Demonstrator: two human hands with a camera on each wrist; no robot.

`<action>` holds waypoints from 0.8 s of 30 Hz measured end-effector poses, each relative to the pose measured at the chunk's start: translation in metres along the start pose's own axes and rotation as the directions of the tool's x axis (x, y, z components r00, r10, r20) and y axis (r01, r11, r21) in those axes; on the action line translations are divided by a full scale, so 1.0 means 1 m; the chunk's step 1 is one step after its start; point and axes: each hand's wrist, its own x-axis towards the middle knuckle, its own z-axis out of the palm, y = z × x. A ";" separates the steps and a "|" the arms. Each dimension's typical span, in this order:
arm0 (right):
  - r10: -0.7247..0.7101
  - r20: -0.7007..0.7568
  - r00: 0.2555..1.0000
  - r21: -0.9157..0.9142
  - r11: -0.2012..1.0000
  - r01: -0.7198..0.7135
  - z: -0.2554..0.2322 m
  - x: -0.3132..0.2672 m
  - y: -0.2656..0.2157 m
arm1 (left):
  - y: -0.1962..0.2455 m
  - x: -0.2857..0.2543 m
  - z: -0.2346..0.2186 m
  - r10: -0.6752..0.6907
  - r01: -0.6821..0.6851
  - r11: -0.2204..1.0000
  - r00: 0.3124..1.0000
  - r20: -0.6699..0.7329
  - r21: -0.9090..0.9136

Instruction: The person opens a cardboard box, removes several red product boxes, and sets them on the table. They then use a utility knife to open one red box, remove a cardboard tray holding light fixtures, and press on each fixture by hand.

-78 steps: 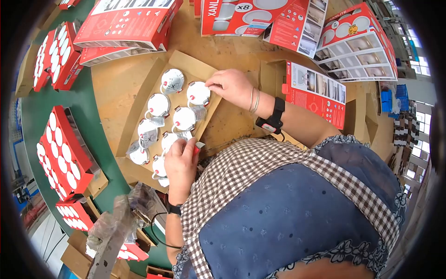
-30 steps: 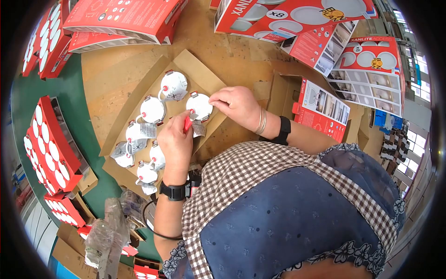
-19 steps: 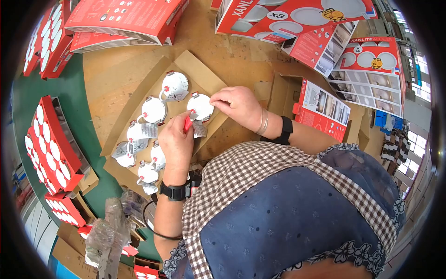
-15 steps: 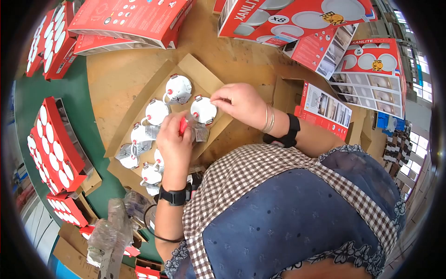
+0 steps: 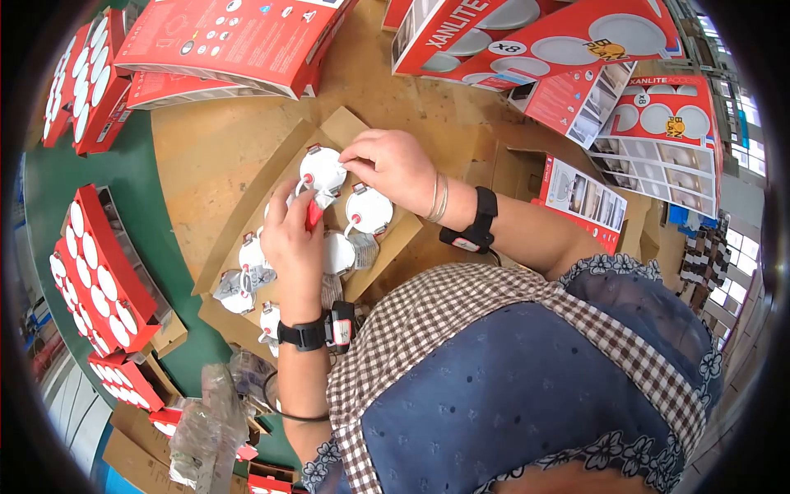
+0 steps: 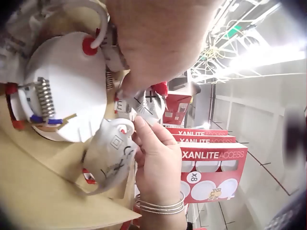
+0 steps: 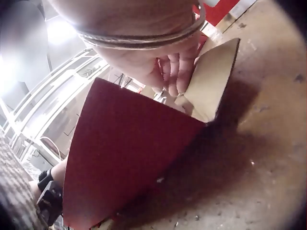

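Note:
Several white round recessed downlights stand in an open cardboard tray (image 5: pixel 284 148). Their backs show spring clips, red cable entries and silver labels. My left hand (image 5: pixel 290 239) grips a small red-handled tool (image 5: pixel 313 212) over the farthest downlight (image 5: pixel 323 169); its exact kind cannot be told. On the right rim of that downlight, the thumb and fingertips of my right hand (image 5: pixel 397 169) pinch the edge. Close to my right hand sits another downlight (image 5: pixel 369 210). In the left wrist view, a near downlight (image 6: pixel 67 81) shows its coiled spring, and the red tool (image 6: pixel 160 88) peeks out beyond my left hand.
Red printed boxes (image 5: pixel 230 41) lie stacked at the far left, and more XANLITE boxes (image 5: pixel 527 45) stand along the back right. An open carton (image 5: pixel 514 177) is beside my right arm. Red packs with white discs (image 5: pixel 99 276) line the green surface at left.
Both hands have moved from the downlight at the right to the farthest one, away from the body. The red tool moved along in my left hand.

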 end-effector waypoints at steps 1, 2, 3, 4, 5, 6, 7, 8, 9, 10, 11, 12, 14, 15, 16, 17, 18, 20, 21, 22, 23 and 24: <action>-0.008 -0.005 1.000 -0.011 1.000 0.008 -0.001 0.000 0.000 | 0.000 0.000 0.001 0.053 -0.052 0.998 0.998 -0.035 0.024; -0.015 -0.010 1.000 -0.023 1.000 0.015 -0.001 0.000 0.000 | -0.001 0.000 0.002 0.105 -0.102 0.994 0.992 -0.068 0.049; -0.012 -0.007 1.000 -0.025 1.000 0.012 -0.001 0.000 0.001 | -0.002 0.001 0.002 0.103 -0.100 0.994 0.993 -0.066 0.045; -0.029 -0.017 0.999 -0.048 0.998 0.028 0.002 0.000 -0.002 | -0.007 0.002 0.000 0.138 -0.138 0.990 0.989 -0.058 0.011; -0.037 -0.015 0.999 -0.053 0.998 0.037 0.002 0.000 -0.001 | -0.007 0.003 -0.001 0.159 -0.159 0.987 0.987 -0.038 -0.014; -0.037 -0.010 0.999 -0.053 0.998 0.037 0.003 0.001 0.000 | -0.008 0.004 -0.001 0.154 -0.155 0.988 0.987 -0.039 -0.015; -0.055 -0.005 0.998 -0.067 0.996 0.055 0.003 0.000 0.000 | -0.007 0.005 -0.001 0.164 -0.165 0.986 0.986 -0.038 -0.004; -0.073 0.000 0.997 -0.082 0.994 0.073 0.003 0.000 0.000 | -0.007 0.006 -0.001 0.175 -0.175 0.984 0.984 -0.037 0.007; -0.071 0.004 0.997 -0.082 0.994 0.071 0.004 -0.001 0.000 | -0.008 0.006 -0.001 0.172 -0.172 0.985 0.984 -0.036 0.006; -0.074 0.009 0.997 -0.104 0.992 0.075 0.004 -0.001 -0.001 | -0.009 0.006 0.000 0.178 -0.178 0.984 0.983 -0.039 0.018; -0.082 0.009 0.997 -0.137 0.987 0.083 0.005 -0.001 -0.002 | -0.012 0.006 0.002 0.193 -0.191 0.981 0.980 -0.050 0.026; -0.079 0.014 0.997 -0.137 0.987 0.080 0.007 -0.002 -0.003 | -0.013 0.006 0.003 0.189 -0.188 0.982 0.981 -0.048 0.023; -0.065 -0.024 0.998 -0.121 0.991 0.062 0.010 -0.002 -0.002 | -0.015 0.006 0.006 0.209 -0.208 0.978 0.974 -0.087 0.023; -0.064 -0.022 0.998 -0.122 0.991 0.060 0.011 -0.002 -0.002 | -0.015 0.006 0.006 0.207 -0.206 0.978 0.975 -0.086 0.021; -0.069 -0.036 0.997 -0.119 0.991 0.064 0.012 -0.003 -0.002 | -0.015 0.006 0.005 0.208 -0.207 0.978 0.974 -0.085 0.016; -0.075 -0.051 0.996 -0.116 0.991 0.069 0.012 -0.003 -0.002 | -0.015 0.007 0.005 0.209 -0.209 0.978 0.974 -0.086 0.013; -0.079 -0.052 0.996 -0.119 0.990 0.072 0.012 -0.003 -0.002 | -0.016 0.008 0.006 0.210 -0.210 0.978 0.973 -0.090 0.012; -0.027 -0.037 0.999 -0.117 0.993 0.023 0.012 -0.004 -0.005 | -0.018 0.007 0.007 0.231 -0.231 0.973 0.967 -0.103 0.014; -0.024 -0.034 0.999 -0.117 0.993 0.020 0.012 -0.004 -0.005 | -0.018 0.007 0.007 0.228 -0.228 0.974 0.968 -0.101 0.012; -0.026 -0.046 0.999 -0.111 0.994 0.020 0.012 -0.004 -0.005 | -0.018 0.007 0.008 0.229 -0.229 0.973 0.968 -0.104 0.013; -0.027 -0.058 0.998 -0.106 0.994 0.021 0.012 -0.004 -0.006 | -0.018 0.007 0.008 0.231 -0.230 0.973 0.967 -0.107 0.014; -0.026 -0.057 0.998 -0.106 0.994 0.020 0.012 -0.004 -0.006 | -0.018 0.007 0.008 0.230 -0.230 0.973 0.967 -0.107 0.013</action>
